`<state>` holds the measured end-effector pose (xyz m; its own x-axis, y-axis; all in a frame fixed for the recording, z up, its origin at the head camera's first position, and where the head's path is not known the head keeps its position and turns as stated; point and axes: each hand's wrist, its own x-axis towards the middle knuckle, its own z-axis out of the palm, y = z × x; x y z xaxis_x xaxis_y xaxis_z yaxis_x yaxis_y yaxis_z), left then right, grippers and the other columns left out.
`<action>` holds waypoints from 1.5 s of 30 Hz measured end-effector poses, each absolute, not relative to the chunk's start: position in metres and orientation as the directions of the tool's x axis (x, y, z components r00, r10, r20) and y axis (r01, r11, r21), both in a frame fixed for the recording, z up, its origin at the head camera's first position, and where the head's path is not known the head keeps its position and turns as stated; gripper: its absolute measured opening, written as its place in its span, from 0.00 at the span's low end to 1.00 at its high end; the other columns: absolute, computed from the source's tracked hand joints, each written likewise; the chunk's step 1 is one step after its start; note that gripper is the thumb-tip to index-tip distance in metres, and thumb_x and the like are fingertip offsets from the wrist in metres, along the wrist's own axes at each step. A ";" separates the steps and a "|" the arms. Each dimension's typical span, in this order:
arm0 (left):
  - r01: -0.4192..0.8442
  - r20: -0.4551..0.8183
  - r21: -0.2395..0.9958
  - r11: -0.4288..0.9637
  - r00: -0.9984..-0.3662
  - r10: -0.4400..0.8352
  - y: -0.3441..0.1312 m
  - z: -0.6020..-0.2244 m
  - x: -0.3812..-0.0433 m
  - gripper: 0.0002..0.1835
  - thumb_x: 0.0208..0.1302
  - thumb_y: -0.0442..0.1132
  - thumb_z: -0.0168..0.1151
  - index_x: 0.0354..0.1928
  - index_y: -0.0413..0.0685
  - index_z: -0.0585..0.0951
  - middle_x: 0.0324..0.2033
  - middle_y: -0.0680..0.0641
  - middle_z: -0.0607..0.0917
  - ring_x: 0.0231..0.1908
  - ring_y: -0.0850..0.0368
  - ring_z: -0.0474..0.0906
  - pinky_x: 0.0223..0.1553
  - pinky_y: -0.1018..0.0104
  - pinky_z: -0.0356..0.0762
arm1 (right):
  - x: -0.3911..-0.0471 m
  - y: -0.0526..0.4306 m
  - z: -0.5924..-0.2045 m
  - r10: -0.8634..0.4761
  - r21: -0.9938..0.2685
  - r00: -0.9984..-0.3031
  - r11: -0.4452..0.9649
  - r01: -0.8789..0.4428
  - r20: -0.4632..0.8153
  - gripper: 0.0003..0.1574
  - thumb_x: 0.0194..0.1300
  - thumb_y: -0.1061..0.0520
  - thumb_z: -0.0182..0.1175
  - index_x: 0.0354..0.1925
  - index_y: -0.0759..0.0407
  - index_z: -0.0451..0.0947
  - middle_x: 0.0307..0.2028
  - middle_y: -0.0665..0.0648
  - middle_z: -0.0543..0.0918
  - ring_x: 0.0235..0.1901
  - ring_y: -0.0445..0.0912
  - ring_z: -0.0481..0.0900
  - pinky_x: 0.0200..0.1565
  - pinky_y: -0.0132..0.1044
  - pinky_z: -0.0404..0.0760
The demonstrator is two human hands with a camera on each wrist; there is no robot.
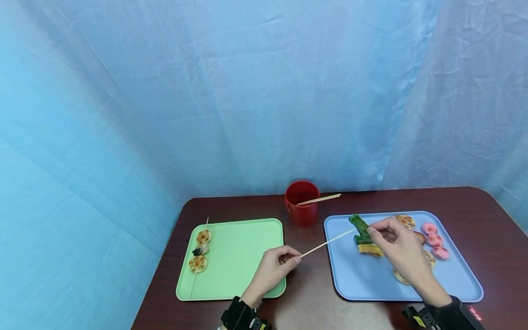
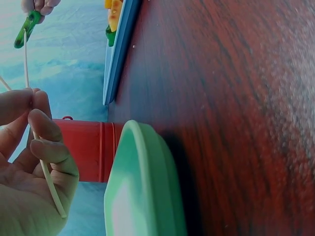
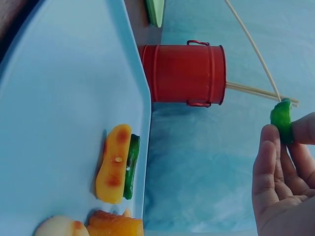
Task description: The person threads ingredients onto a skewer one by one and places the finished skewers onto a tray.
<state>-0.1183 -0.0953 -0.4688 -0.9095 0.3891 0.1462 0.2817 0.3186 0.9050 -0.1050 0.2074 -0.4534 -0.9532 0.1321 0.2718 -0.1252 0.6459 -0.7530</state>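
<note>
My left hand [image 1: 272, 267] grips a thin wooden skewer [image 1: 327, 242] between thumb and fingers, its tip pointing right over the blue tray. My right hand [image 1: 401, 250] pinches a green pepper piece [image 1: 359, 223] above that tray. In the right wrist view, the skewer's tip meets the end of the pepper piece [image 3: 281, 118]; how deep it goes, I cannot tell. Below, on the blue tray [image 1: 346, 284], lie another green pepper piece [image 1: 363, 239] and a yellow, brown-marked piece [image 1: 370, 250]. Round browned slices [image 1: 405, 222] there are partly hidden by my right hand.
Pink ring-shaped pieces [image 1: 435, 240] lie at the blue tray's right. A red bucket [image 1: 303, 213] with several skewers [image 1: 319, 200] stands at the back. On the green tray [image 1: 243, 256] lies a loaded skewer with two round slices [image 1: 198, 264] and a dark-skinned piece [image 1: 200, 249].
</note>
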 end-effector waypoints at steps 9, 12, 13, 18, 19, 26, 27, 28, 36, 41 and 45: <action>0.260 0.126 0.910 0.323 -0.916 0.382 -0.096 -0.473 -0.119 0.05 0.63 0.33 0.62 0.36 0.42 0.86 0.26 0.43 0.84 0.23 0.59 0.72 0.24 0.75 0.68 | -0.105 0.202 -0.460 0.144 -0.663 -0.897 0.724 -0.193 0.418 0.10 0.65 0.49 0.62 0.40 0.52 0.81 0.32 0.46 0.83 0.29 0.29 0.78 0.30 0.21 0.74; 0.254 0.123 0.913 0.318 -0.917 0.379 -0.095 -0.473 -0.118 0.05 0.63 0.33 0.62 0.36 0.42 0.86 0.25 0.44 0.83 0.23 0.59 0.72 0.24 0.75 0.68 | -0.106 0.200 -0.460 0.156 -0.644 -0.882 0.741 -0.192 0.444 0.08 0.64 0.50 0.63 0.39 0.52 0.81 0.32 0.46 0.83 0.28 0.29 0.77 0.29 0.22 0.73; 0.252 0.122 0.914 0.317 -0.918 0.378 -0.095 -0.473 -0.118 0.05 0.63 0.33 0.62 0.37 0.41 0.86 0.25 0.44 0.83 0.23 0.58 0.72 0.24 0.75 0.68 | -0.106 0.199 -0.461 0.157 -0.639 -0.879 0.744 -0.195 0.450 0.08 0.63 0.51 0.63 0.39 0.52 0.81 0.32 0.47 0.83 0.28 0.30 0.77 0.29 0.22 0.73; 0.248 0.118 0.916 0.317 -0.918 0.378 -0.095 -0.473 -0.118 0.05 0.63 0.33 0.62 0.36 0.41 0.86 0.24 0.45 0.83 0.22 0.59 0.72 0.24 0.75 0.68 | -0.105 0.196 -0.461 0.128 -0.631 -0.878 0.744 -0.222 0.460 0.07 0.62 0.52 0.64 0.38 0.52 0.82 0.32 0.47 0.83 0.29 0.31 0.78 0.29 0.24 0.74; 0.248 0.118 0.915 0.317 -0.918 0.378 -0.095 -0.474 -0.118 0.05 0.63 0.33 0.62 0.36 0.41 0.86 0.24 0.45 0.83 0.22 0.59 0.72 0.24 0.75 0.68 | -0.105 0.195 -0.461 0.121 -0.629 -0.880 0.744 -0.227 0.460 0.07 0.62 0.52 0.64 0.38 0.51 0.82 0.32 0.46 0.83 0.29 0.31 0.78 0.29 0.25 0.74; 0.226 0.103 0.925 0.307 -0.924 0.369 -0.091 -0.498 -0.125 0.07 0.63 0.35 0.62 0.38 0.39 0.85 0.23 0.50 0.81 0.21 0.65 0.70 0.22 0.75 0.67 | -0.106 0.192 -0.462 0.085 -0.621 -0.879 0.739 -0.260 0.469 0.05 0.61 0.52 0.65 0.37 0.50 0.82 0.32 0.44 0.83 0.30 0.33 0.79 0.30 0.28 0.77; 0.218 0.097 0.928 0.303 -0.925 0.367 -0.090 -0.502 -0.126 0.08 0.63 0.36 0.63 0.38 0.39 0.85 0.23 0.51 0.81 0.21 0.66 0.69 0.22 0.75 0.67 | -0.106 0.192 -0.463 0.083 -0.621 -0.878 0.739 -0.263 0.471 0.05 0.61 0.52 0.65 0.37 0.49 0.82 0.32 0.43 0.83 0.30 0.33 0.79 0.31 0.29 0.78; 0.210 0.091 0.931 0.299 -0.926 0.366 -0.089 -0.506 -0.127 0.09 0.63 0.37 0.63 0.38 0.39 0.85 0.23 0.52 0.81 0.20 0.67 0.69 0.22 0.75 0.66 | -0.106 0.191 -0.464 0.082 -0.619 -0.878 0.740 -0.263 0.472 0.05 0.61 0.52 0.65 0.37 0.49 0.82 0.32 0.43 0.83 0.30 0.32 0.79 0.31 0.29 0.78; 0.167 0.070 0.952 0.255 -0.934 0.352 -0.083 -0.512 -0.126 0.11 0.62 0.41 0.64 0.38 0.39 0.86 0.21 0.56 0.79 0.18 0.67 0.68 0.20 0.76 0.64 | -0.106 0.190 -0.467 0.082 -0.607 -0.871 0.749 -0.266 0.484 0.05 0.62 0.51 0.65 0.37 0.48 0.82 0.32 0.42 0.83 0.29 0.33 0.80 0.29 0.36 0.80; 0.165 0.067 0.953 0.256 -0.934 0.350 -0.078 -0.511 -0.126 0.10 0.61 0.40 0.64 0.38 0.38 0.85 0.21 0.56 0.79 0.18 0.67 0.67 0.20 0.76 0.63 | -0.106 0.190 -0.467 0.083 -0.605 -0.869 0.750 -0.268 0.487 0.05 0.62 0.52 0.65 0.37 0.49 0.82 0.31 0.43 0.83 0.29 0.35 0.80 0.29 0.34 0.80; 0.161 0.061 0.951 0.264 -0.935 0.349 -0.076 -0.512 -0.126 0.10 0.62 0.40 0.63 0.37 0.39 0.85 0.21 0.56 0.79 0.18 0.67 0.67 0.20 0.76 0.62 | -0.105 0.190 -0.465 0.078 -0.602 -0.869 0.751 -0.272 0.489 0.05 0.61 0.52 0.65 0.36 0.50 0.83 0.31 0.44 0.84 0.28 0.36 0.81 0.29 0.37 0.80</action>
<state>-0.1259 -0.0761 -0.5117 -0.9351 0.3490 0.0613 0.1608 0.2638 0.9511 -0.1052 0.1903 -0.4652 -0.8688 0.0779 0.4891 -0.2716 0.7507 -0.6022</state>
